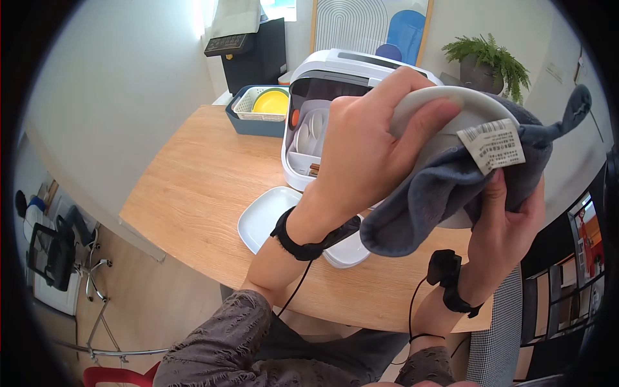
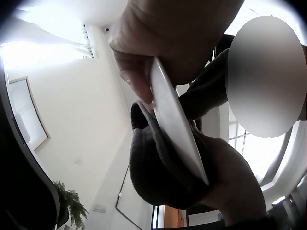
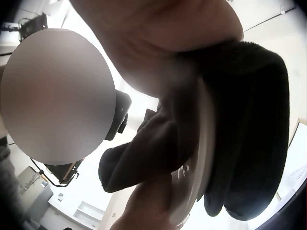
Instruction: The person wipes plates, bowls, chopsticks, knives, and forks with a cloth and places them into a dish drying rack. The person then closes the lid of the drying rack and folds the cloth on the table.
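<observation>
The white plate [image 1: 445, 106] is up in front of me above the table [image 1: 193, 187], my left hand [image 1: 361, 155] curled tight over its rim, my right hand [image 1: 509, 222] pinching the grey cloth [image 1: 438, 187] against it.

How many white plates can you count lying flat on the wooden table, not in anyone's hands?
2. A square white plate lies in front of the dish cabinet; a second plate sits beside it, mostly hidden under the left hand. More may be hidden behind the hands.

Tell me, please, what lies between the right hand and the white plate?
The grey cloth lies between the right hand and the white plate, as the head view shows.
</observation>
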